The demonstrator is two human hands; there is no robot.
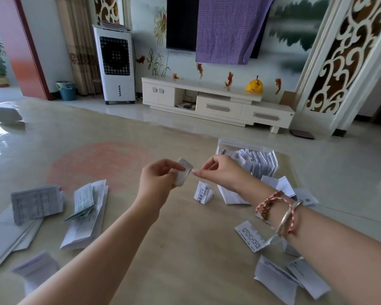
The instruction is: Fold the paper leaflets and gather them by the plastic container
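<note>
Leaflet in hand: we see a small white folded paper leaflet (183, 174) held up in the air above the beige tabletop (180, 249), between the two hands and left of the container.
Left hand: the left hand (157, 183) has its fingers and thumb curled around the leaflet and pinches it at the lower left side.
Right hand: the right hand (220, 170) has its fingers curled, with the fingertips just at the right edge of the leaflet; we cannot tell if they really pinch it.
How it handles: we judge the paper very light, thin and soft, and easy to crush or to slip. It is better to take it by the edges and press along the crease.
Container: the clear plastic container (223, 144) stands at the far right, full of folded white leaflets (256, 161).
Around it: one folded leaflet stands like a tent (203, 193) just before the container, and more loose folded leaflets (293, 276) lie at the right.
Left side: flat stacks of unfolded printed sheets (85, 216) lie well apart at the left.
</note>
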